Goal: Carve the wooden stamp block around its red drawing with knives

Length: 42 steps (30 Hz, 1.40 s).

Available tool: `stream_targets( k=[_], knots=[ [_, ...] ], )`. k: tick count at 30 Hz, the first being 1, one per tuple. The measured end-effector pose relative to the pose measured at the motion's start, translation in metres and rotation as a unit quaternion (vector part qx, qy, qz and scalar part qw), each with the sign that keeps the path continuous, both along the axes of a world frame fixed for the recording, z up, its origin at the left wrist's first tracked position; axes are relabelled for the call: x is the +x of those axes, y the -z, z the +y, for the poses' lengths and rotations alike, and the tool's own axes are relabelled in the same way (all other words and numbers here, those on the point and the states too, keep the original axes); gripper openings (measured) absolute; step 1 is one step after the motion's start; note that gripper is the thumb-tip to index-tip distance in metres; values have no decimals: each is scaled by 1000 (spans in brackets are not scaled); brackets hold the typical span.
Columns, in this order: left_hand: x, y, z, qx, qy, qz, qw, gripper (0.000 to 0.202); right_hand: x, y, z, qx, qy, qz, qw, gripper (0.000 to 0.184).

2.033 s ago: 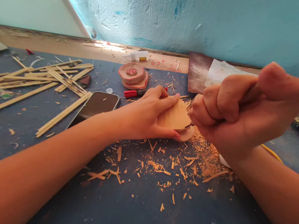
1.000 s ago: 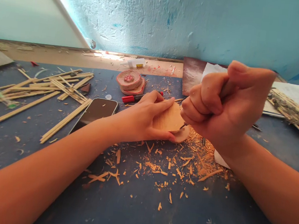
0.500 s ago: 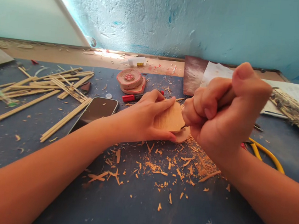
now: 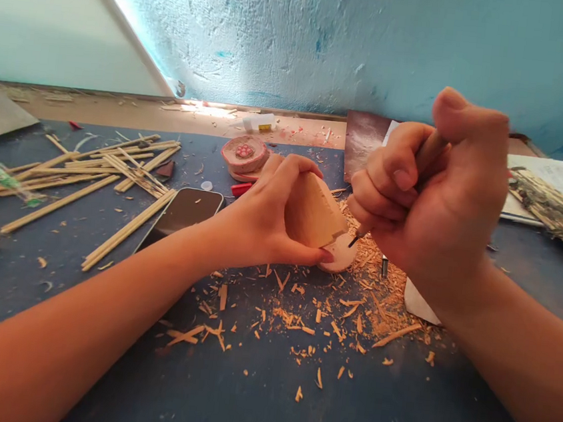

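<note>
My left hand (image 4: 265, 219) is wrapped around a pale piece of wood (image 4: 315, 208), tilted, with a notched edge facing right. Under it lies a small round wooden disc (image 4: 342, 256). A fist formed by my right hand (image 4: 430, 180) grips a carving tool (image 4: 430, 151) by its wooden handle, thumb on top. Its dark metal tip points down to the left, just right of the wood's edge and over the disc; whether it touches either one I cannot tell. Wood shavings (image 4: 369, 287) surround the disc.
A phone (image 4: 186, 209) lies left of my left hand, beside thin wooden sticks (image 4: 71, 172). Behind are a red-rimmed carved round piece (image 4: 244, 153) and a brown sheet (image 4: 364, 139). Rough bark-covered wood (image 4: 558, 206) rests on papers at right. A blue wall (image 4: 279, 43) stands behind.
The wood in my left hand has tilted, exposing more of the disc below. My right hand has risen a little, and the tool's tip has come away from the wood's lower edge.
</note>
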State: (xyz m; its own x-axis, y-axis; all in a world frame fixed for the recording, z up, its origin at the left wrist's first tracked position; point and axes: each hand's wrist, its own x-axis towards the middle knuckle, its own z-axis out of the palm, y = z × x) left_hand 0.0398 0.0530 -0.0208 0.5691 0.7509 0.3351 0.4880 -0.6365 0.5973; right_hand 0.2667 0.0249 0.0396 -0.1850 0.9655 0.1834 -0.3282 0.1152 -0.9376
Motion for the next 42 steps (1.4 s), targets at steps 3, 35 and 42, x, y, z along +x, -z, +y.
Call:
stream_targets(
  k=[3, 35, 42],
  knots=[
    [1, -8, -9, -41, -2, -35, 999, 97, -5, 1, -1, 10, -2, 2, 1000, 58],
    [-67, -34, -55, 17, 136, 176, 975, 42, 56, -29, -43, 328, -91, -578, 742, 29],
    [-61, -13, -56, 150, 56, 129, 979, 65, 54, -32, -58, 308, -55, -599, 737, 26]
  ],
)
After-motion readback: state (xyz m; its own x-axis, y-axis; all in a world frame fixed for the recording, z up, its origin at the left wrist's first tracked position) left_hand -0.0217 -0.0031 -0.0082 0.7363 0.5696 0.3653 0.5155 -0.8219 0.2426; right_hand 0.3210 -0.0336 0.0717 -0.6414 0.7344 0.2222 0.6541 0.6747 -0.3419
